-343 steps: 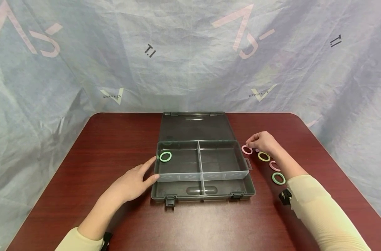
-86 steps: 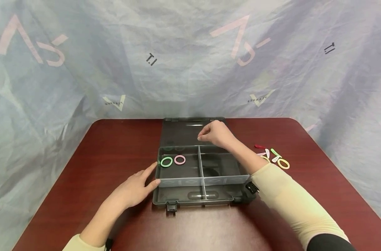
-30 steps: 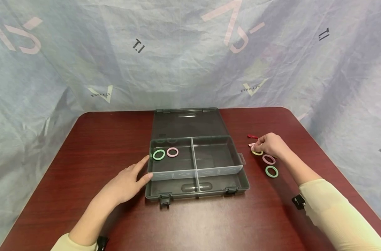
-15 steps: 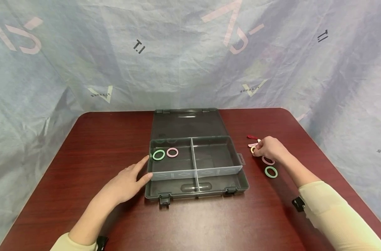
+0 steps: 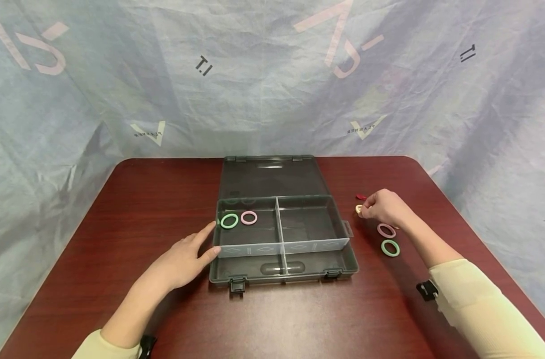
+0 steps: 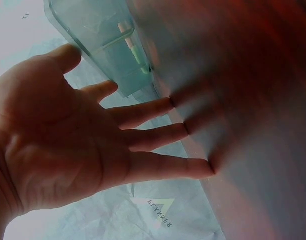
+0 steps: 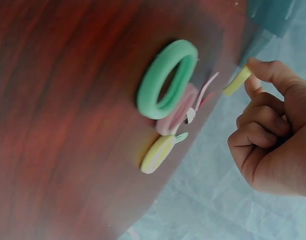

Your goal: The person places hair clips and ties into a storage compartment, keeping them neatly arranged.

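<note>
- we've got a plain, pale yellow ring (image 7: 237, 81) pinched in our right hand (image 5: 386, 208), partly hidden, about 3 o'clock from the box (image 5: 311, 224)
- our left hand (image 5: 180, 263) is loose, touching the box's 9 o'clock side

Head cam: from near side of the box (image 5: 308, 222), facing forward and down, far enough back to fit whole box, left hand (image 5: 182, 257), right hand (image 5: 386, 207) and backdrop (image 5: 254, 99) behind box. Left wrist cam: left of box, close on palm, view tilted; shares box's left end with head. Right wrist cam: right of box, close, slanting across table (image 7: 68, 110); shares pinched yellow ring (image 7: 237, 82) with head.
</note>
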A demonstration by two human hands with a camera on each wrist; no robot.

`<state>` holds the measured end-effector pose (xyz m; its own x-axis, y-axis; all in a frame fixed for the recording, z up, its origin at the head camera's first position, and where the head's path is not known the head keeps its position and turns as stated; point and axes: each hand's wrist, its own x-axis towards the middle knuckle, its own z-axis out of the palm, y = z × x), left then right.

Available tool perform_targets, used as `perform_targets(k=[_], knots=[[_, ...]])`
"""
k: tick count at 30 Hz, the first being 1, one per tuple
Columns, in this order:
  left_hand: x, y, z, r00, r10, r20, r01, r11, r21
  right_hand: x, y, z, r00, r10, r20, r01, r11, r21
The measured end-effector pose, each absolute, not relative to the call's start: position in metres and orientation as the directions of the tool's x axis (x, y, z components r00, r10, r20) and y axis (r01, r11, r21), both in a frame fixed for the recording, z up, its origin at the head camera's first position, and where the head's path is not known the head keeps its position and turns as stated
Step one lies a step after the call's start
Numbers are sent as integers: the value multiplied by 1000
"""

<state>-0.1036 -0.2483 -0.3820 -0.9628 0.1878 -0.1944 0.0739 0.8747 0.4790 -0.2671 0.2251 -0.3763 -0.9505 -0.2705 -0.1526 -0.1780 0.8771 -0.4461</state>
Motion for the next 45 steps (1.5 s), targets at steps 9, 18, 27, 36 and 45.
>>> perform_targets(k=[9, 18, 27, 36, 45], knots=[[-103, -250, -379, -962, 191, -195, 76, 873, 481, -272, 211, -366, -951, -283, -128, -185, 846, -500], [-104, -251, -381, -962, 191, -196, 77, 876, 476, -273, 186, -350, -943, -322, -83, -236, 825, -513], [-104, -249, -381, -964, 192, -184, 84, 876, 476, -274, 155, -342, -921, -386, -58, -300, 795, -526], [-105, -249, -382, -963, 195, -184, 86, 875, 477, -275, 127, -337, -893, -450, -27, -373, 771, -517], [-105, -248, -383, -964, 196, -180, 88, 874, 477, -276, 102, -328, -873, -487, -6, -423, 763, -488]])
